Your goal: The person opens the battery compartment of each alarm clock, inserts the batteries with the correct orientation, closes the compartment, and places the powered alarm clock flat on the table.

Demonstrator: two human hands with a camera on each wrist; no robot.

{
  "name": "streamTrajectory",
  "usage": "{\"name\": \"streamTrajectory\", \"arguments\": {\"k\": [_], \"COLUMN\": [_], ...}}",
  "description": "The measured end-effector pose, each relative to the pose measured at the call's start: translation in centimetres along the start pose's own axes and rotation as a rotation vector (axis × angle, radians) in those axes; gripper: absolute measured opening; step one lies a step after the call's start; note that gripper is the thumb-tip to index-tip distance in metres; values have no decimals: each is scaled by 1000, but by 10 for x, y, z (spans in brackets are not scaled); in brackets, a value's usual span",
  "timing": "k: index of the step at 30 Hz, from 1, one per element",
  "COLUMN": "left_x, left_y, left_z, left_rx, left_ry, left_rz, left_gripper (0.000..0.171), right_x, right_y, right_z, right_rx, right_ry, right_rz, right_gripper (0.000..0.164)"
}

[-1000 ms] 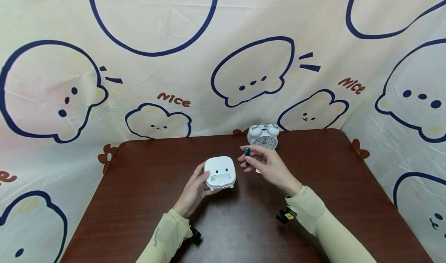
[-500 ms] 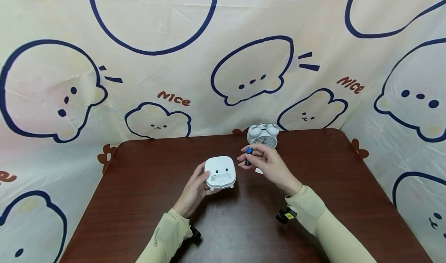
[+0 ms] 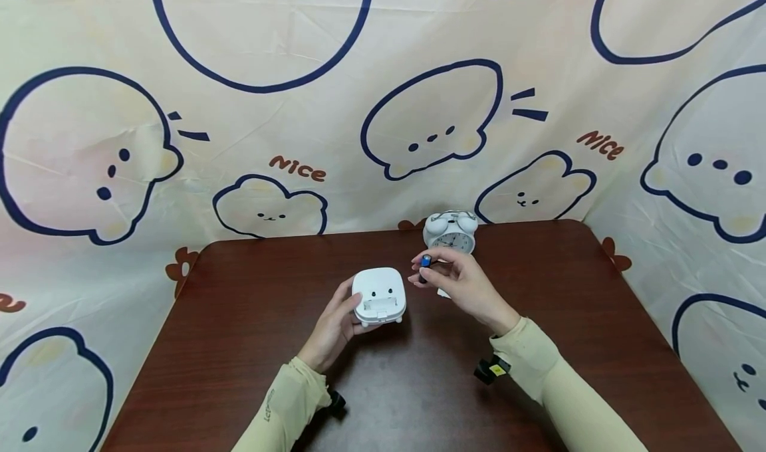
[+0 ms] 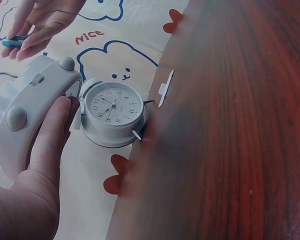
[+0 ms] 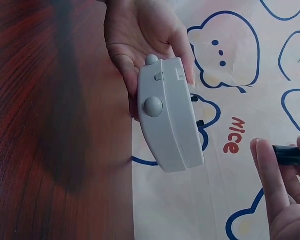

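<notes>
My left hand [image 3: 331, 329] holds a small white rounded-square device [image 3: 378, 280], raised above the table. An open battery compartment [image 3: 380, 304] shows in the face turned toward me. Short of it, to the right, my right hand [image 3: 469, 286] pinches a blue-and-black battery [image 3: 425, 261] between thumb and fingers. The right wrist view has the battery's dark end [image 5: 286, 155] apart from the device [image 5: 172, 117]. Round feet stick out from the device's underside. Beneath the right hand lies a small white cover [image 4: 165, 90], partly hidden in the head view.
A white twin-bell alarm clock [image 3: 451, 232] stands at the back edge of the dark wooden table [image 3: 269, 286], just behind my right hand. A printed cloth [image 3: 335, 126] hangs behind and around the table.
The battery has turned and tilted within my right fingers, so its blue end faces me more. My left hand and the device stay nearly still.
</notes>
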State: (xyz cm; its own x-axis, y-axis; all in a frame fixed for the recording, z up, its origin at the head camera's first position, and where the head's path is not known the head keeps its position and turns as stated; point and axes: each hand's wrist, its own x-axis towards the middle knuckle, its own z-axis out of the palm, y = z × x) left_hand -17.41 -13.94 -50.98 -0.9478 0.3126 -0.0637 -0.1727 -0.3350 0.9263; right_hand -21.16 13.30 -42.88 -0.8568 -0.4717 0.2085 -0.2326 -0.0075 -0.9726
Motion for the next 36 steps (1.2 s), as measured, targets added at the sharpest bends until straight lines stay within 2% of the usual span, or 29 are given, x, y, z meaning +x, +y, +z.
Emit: {"name": "streamTrajectory", "arguments": {"k": [7, 15, 23, 30, 36], "left_x": [0, -1, -1, -1, -1], "left_y": [2, 2, 2, 2, 2], "left_z": [1, 1, -1, -1, 0], "left_rx": [-10, -9, -14, -9, -5], "left_ry": [5, 22, 9, 14, 22], "left_rz": [-3, -13, -5, -9, -13], "left_gripper": [53, 53, 54, 53, 53], "right_x": [-1, -1, -1, -2, -3], "right_y": [-2, -2, -2, 0, -1], "right_z": [0, 1, 0, -1, -2], "right_rx": [-37, -13, 8, 30, 72], "right_ry": [8, -14, -17, -19, 8], "right_rz": [10, 12, -14, -48, -34], "right_gripper": [26, 34, 55, 32, 27]}}
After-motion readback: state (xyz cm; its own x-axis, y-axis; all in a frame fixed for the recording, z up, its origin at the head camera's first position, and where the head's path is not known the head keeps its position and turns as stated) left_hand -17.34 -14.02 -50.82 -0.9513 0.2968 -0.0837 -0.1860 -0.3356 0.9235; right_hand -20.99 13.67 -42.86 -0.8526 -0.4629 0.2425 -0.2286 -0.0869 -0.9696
